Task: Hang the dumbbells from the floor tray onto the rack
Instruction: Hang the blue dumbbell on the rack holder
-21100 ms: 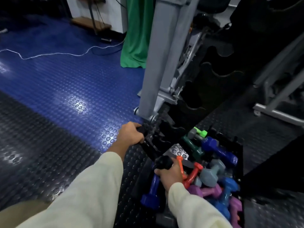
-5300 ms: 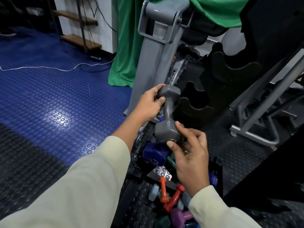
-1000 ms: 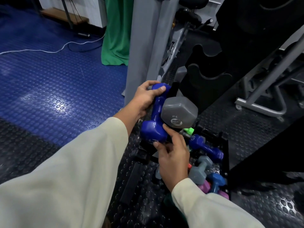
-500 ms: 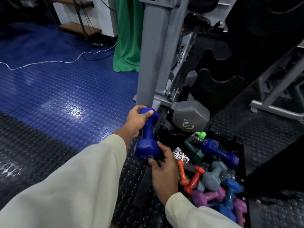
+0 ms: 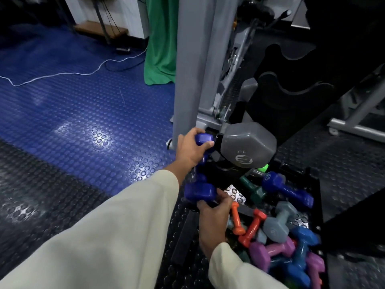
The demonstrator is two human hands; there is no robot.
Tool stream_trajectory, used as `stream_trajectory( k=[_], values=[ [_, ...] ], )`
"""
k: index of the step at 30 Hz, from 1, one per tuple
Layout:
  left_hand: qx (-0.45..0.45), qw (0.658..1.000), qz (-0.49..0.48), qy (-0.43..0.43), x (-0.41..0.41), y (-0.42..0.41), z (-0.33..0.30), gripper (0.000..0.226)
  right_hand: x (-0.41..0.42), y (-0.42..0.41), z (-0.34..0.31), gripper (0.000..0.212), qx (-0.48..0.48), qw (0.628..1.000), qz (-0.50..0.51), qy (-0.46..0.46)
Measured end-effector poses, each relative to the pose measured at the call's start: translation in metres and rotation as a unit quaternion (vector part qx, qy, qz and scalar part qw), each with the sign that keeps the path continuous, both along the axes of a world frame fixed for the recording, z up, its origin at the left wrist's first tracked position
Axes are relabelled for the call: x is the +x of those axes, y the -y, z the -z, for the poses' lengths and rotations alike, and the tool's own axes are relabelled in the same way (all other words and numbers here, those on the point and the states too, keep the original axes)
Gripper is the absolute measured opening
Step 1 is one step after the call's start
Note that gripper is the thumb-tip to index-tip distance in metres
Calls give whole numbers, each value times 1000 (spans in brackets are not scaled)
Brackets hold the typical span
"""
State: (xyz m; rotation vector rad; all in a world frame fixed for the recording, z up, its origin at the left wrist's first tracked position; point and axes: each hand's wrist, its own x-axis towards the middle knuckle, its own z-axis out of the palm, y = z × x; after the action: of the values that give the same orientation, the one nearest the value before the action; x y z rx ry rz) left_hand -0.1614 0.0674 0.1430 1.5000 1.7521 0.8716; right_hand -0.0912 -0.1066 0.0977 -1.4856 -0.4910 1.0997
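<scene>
I see the black rack point(image 5: 291, 97) standing behind the floor tray point(image 5: 318, 205) of mixed dumbbells, a grey dumbbell point(image 5: 248, 146) seated on its lowest notch. Just left of that, both hands hold a blue dumbbell point(image 5: 200, 192) upright: left hand point(image 5: 190, 151) fingers curl over the top head, right hand point(image 5: 212, 211) fingertips pinch the bottom head.

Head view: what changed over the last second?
The blue dumbbell, gripped by the left hand at its top head and the right hand at its bottom head, came down from beside the grey dumbbell to the rack's lowest slot. Grip unchanged. Grey dumbbell stayed racked; the floor tray's pile looks the same.
</scene>
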Motion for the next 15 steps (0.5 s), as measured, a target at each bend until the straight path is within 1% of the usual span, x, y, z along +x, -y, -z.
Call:
stream_trajectory(
  k=[2, 5, 6, 7, 8, 9, 10, 11, 12, 13, 15],
  values=[
    [8, 1000, 24, -15, -6, -5, 0, 29, -4, -1, 1, 52, 2, 999, 26, -33],
    [23, 995, 73, -71, -9, -9, -1, 36, -1, -1, 5, 56, 9, 994, 30, -101],
    [33, 991, 88, -94, -7, -9, -1, 39, 1, 1, 7, 57, 18, 996, 17, -90],
    [44, 988, 99, -108, -5, -8, 0, 41, 4, 6, 6, 58, 27, 999, -3, -42],
    [48, 987, 105, -108, -2, -6, -1, 42, 6, 11, 4, 60, 34, 998, -31, 40],
    [54, 987, 111, -106, 0, -5, -1, 42, 10, 17, 5, 61, 48, 988, -62, 137],
    [60, 986, 114, -105, 0, -5, 0, 41, 16, 22, 6, 59, 71, 963, -95, 243],
    [61, 987, 112, -100, -1, -5, 1, 42, 22, 27, 9, 55, 93, 928, -129, 338],
    [55, 989, 104, -90, -5, -5, 4, 43, 28, 29, 10, 50, 104, 894, -164, 404],
    [41, 991, 98, -84, -10, -5, 7, 44, 33, 31, 11, 45, 97, 868, -196, 445],
    [24, 991, 100, -83, -16, -5, 12, 45, 40, 29, 8, 42, 80, 842, -232, 480]
  ],
)
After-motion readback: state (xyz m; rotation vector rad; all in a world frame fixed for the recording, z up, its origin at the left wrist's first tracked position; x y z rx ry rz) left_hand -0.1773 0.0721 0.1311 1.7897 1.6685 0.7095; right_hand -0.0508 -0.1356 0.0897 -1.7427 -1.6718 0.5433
